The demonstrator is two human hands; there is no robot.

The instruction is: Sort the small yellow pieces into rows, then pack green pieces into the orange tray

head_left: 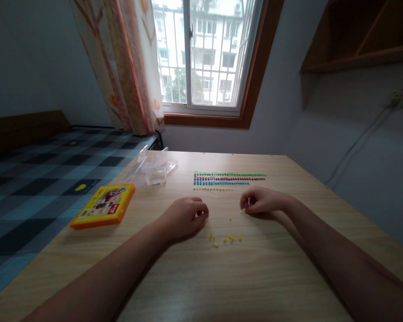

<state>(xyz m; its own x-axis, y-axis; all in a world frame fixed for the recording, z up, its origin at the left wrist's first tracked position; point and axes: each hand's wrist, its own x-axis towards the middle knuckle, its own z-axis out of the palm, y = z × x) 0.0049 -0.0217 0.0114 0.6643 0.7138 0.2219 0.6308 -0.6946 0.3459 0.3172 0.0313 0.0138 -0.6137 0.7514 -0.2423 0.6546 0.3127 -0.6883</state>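
My left hand [184, 218] rests on the wooden table [262, 277] with its fingers curled in. What it holds, if anything, is hidden. My right hand [260, 201] lies a little to the right, fingertips pinched together near the table top. Several small yellow pieces [224, 239] lie scattered between and just in front of the two hands. Farther back, tiny pieces are laid out in rows: green [230, 174], dark [237, 178], blue [220, 183] and a short pale row [213, 189].
An orange and yellow box [104, 205] lies flat near the table's left edge. A clear plastic case [152, 169] lies open behind it. A bed with a checked cover [36, 179] stands to the left, a window and curtain beyond.
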